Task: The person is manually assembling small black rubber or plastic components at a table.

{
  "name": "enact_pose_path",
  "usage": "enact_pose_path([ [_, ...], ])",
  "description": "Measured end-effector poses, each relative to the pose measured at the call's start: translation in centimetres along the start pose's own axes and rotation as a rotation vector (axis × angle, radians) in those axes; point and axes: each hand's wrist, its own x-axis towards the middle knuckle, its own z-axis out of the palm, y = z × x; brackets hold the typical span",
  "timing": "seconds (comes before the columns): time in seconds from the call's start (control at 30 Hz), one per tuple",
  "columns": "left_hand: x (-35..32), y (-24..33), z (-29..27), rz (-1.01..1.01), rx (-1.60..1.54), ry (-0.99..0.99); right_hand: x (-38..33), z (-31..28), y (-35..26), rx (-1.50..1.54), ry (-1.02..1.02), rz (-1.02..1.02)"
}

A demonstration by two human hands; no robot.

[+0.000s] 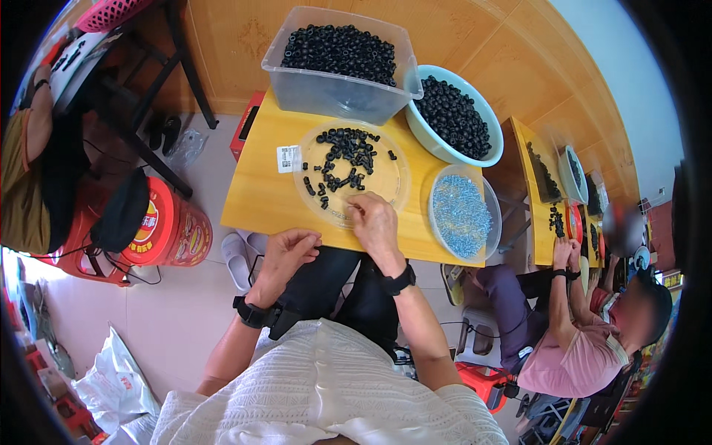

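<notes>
My left hand [288, 258] is just off the table's front edge, thumb and fingertips pinched on a small black part, only partly visible. My right hand [377, 227] reaches over the near rim of a shallow clear round tray [393, 184], its fingers pressed together; what they hold, if anything, is hidden. Loose small black parts [348, 148] lie scattered in the tray. Beside my right hand, near the rim, is a thin strip of tiny silvery pieces [338, 214]. To the right stands a clear round tub [495, 215] of small blue-silver pieces [461, 215].
At the table's back, a clear plastic box [334, 93] and a pale blue basin [437, 141] hold many black parts. A labelled card [288, 159] lies left of the tray. Another person [578, 326] works at a table on the right; a person's arm [41, 111] shows at left.
</notes>
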Motion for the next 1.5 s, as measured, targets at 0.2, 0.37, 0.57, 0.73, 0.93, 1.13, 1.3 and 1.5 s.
enact_pose_path([
  [0.2, -0.1, -0.3, -0.1, 0.007, -0.025, -0.008, 1.3, 2.1, -1.7, -0.006, -0.132, -0.159],
  [0.37, 0.1, -0.7, -0.5, 0.014, -0.06, -0.002, 2.2, 1.9, -2.0, 0.084, -0.223, -0.054],
  [0.57, 0.2, -0.9, -0.7, 0.014, -0.058, 0.008, 2.7, 1.3, 0.4, -0.015, -0.039, 0.069],
  [0.73, 0.3, -1.0, -0.8, 0.017, -0.057, 0.018, 3.0, -0.6, 1.7, -0.056, 0.024, 0.099],
  [0.93, 2.0, 0.0, -2.2, 0.143, 0.008, 0.086, 4.3, -2.9, 4.1, -0.158, -0.047, 0.146],
  [1.13, 5.2, 0.7, -3.3, 0.25, 0.132, 0.167, 6.7, -3.3, 4.2, -0.189, -0.105, 0.101],
  [1.3, 5.3, 0.0, -3.6, 0.295, 0.288, 0.142, 8.7, -1.3, 2.2, -0.203, -0.22, -0.067],
  [1.5, 5.5, 0.3, -3.8, 0.261, 0.282, 0.142, 11.1, 1.9, -0.5, -0.197, -0.258, -0.195],
])
